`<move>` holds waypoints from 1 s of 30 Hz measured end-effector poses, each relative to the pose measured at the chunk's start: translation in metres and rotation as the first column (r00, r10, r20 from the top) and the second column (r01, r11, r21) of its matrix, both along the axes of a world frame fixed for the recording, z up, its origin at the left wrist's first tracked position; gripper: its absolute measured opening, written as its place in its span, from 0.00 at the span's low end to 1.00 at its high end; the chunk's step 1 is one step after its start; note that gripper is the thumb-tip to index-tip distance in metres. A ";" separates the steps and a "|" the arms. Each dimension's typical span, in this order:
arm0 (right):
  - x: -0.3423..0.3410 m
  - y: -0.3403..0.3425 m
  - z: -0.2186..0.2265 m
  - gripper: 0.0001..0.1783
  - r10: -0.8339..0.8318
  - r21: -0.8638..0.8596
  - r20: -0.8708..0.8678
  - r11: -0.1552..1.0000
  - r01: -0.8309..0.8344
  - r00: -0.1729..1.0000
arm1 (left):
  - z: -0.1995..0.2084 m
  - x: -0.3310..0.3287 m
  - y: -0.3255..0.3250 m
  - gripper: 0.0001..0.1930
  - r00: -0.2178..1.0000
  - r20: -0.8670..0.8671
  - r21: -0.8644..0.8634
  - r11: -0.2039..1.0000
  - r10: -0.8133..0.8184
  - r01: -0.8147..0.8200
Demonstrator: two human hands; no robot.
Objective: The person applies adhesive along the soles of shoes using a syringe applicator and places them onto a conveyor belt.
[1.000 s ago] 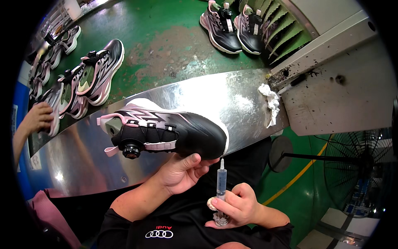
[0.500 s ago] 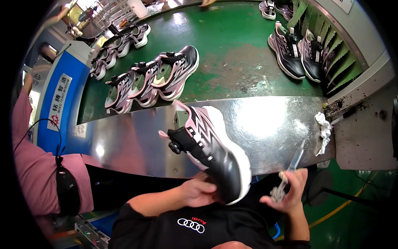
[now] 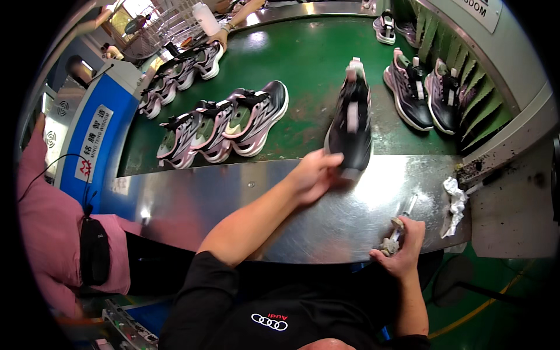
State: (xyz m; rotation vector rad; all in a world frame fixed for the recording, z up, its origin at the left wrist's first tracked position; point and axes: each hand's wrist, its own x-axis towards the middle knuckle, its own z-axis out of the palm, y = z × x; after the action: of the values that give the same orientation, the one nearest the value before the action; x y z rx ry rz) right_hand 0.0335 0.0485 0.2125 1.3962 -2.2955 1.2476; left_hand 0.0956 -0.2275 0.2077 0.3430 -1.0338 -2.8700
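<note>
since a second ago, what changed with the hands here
The left hand has carried the shoe forward and turned its toe from the right to the near side. The syringe in the right hand, earlier at the toe, is now clear of it. Both hands keep hold; the crumpled white wad stays on the metal worktop.

Blurred shoe [image 3: 351,131], blurred syringe [image 3: 410,206], person in pink [image 3: 49,233] cut off at left

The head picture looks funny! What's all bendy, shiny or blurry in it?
In the head view, the metal ledge bends fisheye-style, with black picture corners; also in the head view, white glare shines on it right of the held shoe, which looks smeared.
</note>
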 end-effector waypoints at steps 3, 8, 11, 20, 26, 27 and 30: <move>0.001 -0.001 -0.002 0.43 -0.012 0.053 -0.003 0.999 0.012 1.000 | -0.002 -0.051 0.003 0.19 0.983 0.174 -0.077 0.996 0.064 -0.051; -0.009 0.006 0.003 0.44 -0.049 0.095 -0.003 0.994 0.049 0.999 | 0.007 -0.006 -0.008 0.12 0.987 0.131 -0.296 0.954 0.098 -0.056; -0.013 0.015 0.003 0.43 -0.006 0.144 -0.015 0.990 0.008 1.000 | 0.007 0.043 -0.019 0.08 0.911 0.061 -0.380 0.853 0.409 -0.357; -0.013 0.005 -0.010 0.40 0.010 -0.037 -0.023 0.999 -0.011 1.000 | -0.059 0.123 -0.163 0.34 0.733 -0.122 -0.904 0.229 0.669 -0.360; -0.008 0.008 -0.010 0.40 -0.021 -0.025 -0.034 0.999 0.020 0.999 | -0.045 0.072 -0.180 0.34 0.755 -0.149 -0.924 0.182 0.639 -0.337; -0.008 0.008 -0.010 0.40 -0.023 -0.025 -0.035 0.999 0.022 0.999 | -0.041 0.073 -0.184 0.31 0.733 -0.137 -0.892 0.238 0.667 -0.383; -0.009 0.008 -0.009 0.41 -0.010 -0.031 -0.001 0.999 0.010 1.000 | -0.038 0.106 -0.198 0.29 0.794 -0.120 -0.884 0.300 0.596 -0.358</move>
State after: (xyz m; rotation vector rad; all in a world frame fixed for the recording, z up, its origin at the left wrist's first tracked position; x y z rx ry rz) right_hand 0.0249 0.0567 0.2036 1.3727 -2.2696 1.2729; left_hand 0.2021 -0.4254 0.1694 0.7337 -1.8774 -1.4414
